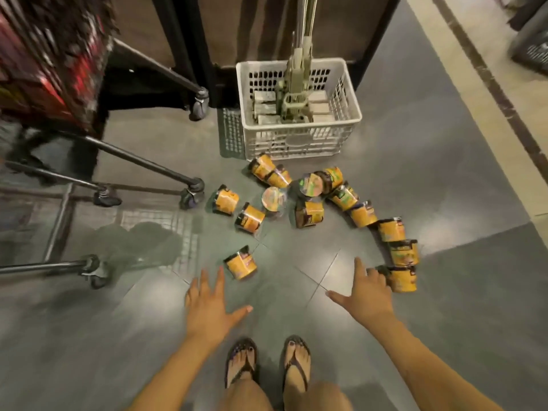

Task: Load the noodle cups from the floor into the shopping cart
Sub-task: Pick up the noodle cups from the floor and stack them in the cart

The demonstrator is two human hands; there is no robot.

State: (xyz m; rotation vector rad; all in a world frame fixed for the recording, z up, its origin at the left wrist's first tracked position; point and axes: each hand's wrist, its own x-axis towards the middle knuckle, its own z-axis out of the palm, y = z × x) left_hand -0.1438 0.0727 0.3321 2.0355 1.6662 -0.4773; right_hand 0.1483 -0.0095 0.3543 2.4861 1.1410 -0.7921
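Noodle cups (308, 213) scattered on grey floor (444, 321) mid-scene, left grip (210, 304) released, fingers spread near closest cup (240, 264), right grip (367, 295) released, fingertips at near-right cup (401, 278), shopping cart (142, 163) left.

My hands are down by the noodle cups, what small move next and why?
Probably curl the right hand around the noodle cup beside its fingers; that hand is open and closest, while the left hand, also open, is short of the second cup.
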